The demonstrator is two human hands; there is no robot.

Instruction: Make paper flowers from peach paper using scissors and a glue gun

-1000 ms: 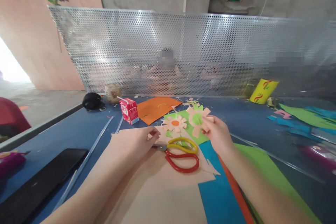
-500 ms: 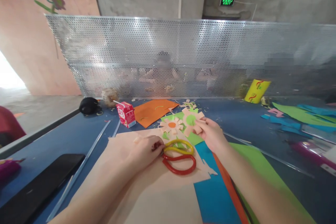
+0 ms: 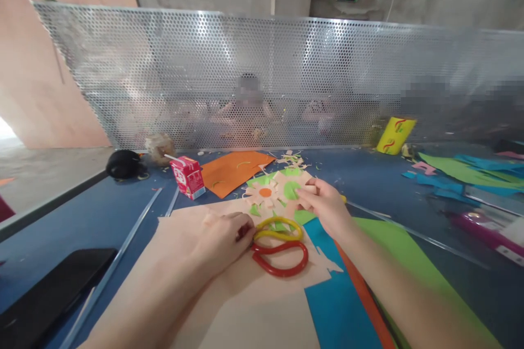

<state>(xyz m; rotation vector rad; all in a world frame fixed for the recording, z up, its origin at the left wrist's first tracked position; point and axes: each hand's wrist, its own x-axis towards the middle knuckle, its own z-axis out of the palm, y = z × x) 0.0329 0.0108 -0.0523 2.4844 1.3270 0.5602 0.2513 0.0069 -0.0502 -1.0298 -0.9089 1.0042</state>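
Green-centred paper flower (image 3: 291, 191): my right hand (image 3: 328, 205) pinches it, just beside the orange-centred flower (image 3: 265, 192). My left hand (image 3: 227, 235) is at the scissors (image 3: 284, 272), over a peach sheet (image 3: 254, 305); fingers partly hidden, can't tell if that grip's closed.

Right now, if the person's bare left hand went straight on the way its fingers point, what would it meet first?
Probably the yellow, loop-shaped scissor handle, right beside the left hand; depth is unclear, so they may already touch.
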